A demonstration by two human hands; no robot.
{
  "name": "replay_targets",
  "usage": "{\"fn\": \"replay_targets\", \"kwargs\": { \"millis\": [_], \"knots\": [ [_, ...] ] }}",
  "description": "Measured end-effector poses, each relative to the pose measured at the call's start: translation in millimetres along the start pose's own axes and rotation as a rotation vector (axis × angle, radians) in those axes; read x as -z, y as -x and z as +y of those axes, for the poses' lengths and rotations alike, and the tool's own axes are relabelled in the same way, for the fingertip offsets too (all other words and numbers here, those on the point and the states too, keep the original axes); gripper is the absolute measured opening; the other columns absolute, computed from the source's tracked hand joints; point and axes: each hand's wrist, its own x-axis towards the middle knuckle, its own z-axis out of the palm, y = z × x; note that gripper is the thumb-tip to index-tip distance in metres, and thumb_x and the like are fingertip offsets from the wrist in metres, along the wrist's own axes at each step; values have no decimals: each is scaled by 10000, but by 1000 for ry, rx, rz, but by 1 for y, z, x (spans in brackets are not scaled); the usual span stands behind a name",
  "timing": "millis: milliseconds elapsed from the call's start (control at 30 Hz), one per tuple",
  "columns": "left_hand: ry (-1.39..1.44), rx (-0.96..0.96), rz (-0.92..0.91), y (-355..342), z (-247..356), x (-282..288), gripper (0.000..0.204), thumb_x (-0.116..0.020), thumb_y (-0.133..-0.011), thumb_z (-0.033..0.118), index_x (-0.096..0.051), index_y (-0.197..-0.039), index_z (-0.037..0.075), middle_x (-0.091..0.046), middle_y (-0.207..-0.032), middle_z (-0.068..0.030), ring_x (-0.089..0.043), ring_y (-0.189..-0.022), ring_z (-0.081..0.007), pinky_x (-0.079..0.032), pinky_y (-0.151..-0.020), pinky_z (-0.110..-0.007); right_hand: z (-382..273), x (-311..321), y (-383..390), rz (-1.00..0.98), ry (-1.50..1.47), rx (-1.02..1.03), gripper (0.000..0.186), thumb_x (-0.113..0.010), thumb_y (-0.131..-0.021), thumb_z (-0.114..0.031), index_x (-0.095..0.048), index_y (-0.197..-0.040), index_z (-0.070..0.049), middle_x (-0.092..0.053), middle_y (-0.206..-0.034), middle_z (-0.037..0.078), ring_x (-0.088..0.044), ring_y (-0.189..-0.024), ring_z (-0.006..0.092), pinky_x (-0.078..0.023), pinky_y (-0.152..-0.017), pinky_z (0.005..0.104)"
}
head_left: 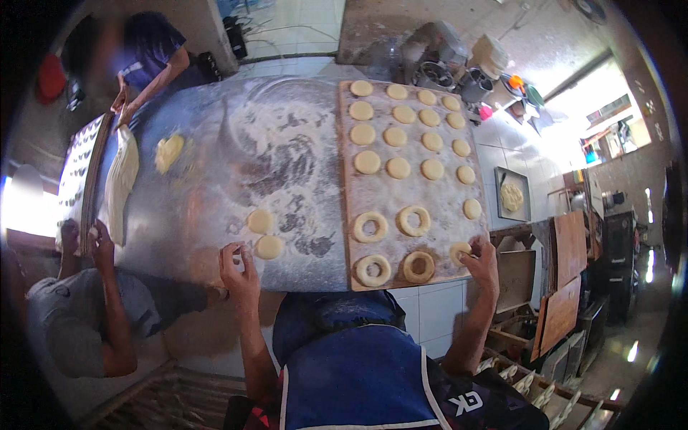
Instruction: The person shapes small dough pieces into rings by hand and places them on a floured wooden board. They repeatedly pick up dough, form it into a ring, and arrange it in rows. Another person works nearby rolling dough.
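My right hand (483,262) pinches a round of dough (459,252) at the near right corner of a floured wooden board (408,193). Rows of flat dough discs (398,168) cover the board's far part. Several dough rings (370,228) lie along its near part; one ring (418,266) shows the brown board through its hole. At the table's near edge my left hand (240,266) is empty, its fingers curved and apart. Close by, two dough discs (269,247) rest on the floury tabletop.
The metal table (186,215) carries a dough lump (169,153) and a long dough strip (122,186). Two other people work at its left end, beside a tray (80,165) of small pieces. Another tray (512,193) with dough stands beyond the board's right side.
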Motion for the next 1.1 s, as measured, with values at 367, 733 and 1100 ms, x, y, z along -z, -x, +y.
{"fn": "replay_targets", "kwargs": {
  "millis": [367,733,1100],
  "knots": [
    [95,-38,-92,-12,3,18,106,-594,-912,51,-599,-999,-8,-615,-967,-161,-594,-962,-340,-473,-843,-412,-127,-290,-37,-318,190,458,321,-777,-703,-144,-577,-926,-28,-634,-856,163,-624,-812,317,-491,-726,450],
    [658,313,-492,4,21,-61,270,-629,-953,158,-610,-1153,-22,-661,-1055,-121,-649,-942,-195,-541,-808,-327,-146,-273,4,-420,-432,33,361,-749,-748,-53,-568,-1056,-2,-680,-924,127,-654,-814,171,-517,-695,294],
    [1217,705,-722,7,25,-80,271,-649,-945,112,-578,-1162,-33,-658,-1029,-83,-638,-928,-151,-534,-840,-300,-151,-254,27,-277,-415,115,414,-738,-797,-8,-534,-1157,-21,-672,-963,109,-661,-890,160,-549,-764,300]
  ]
}}
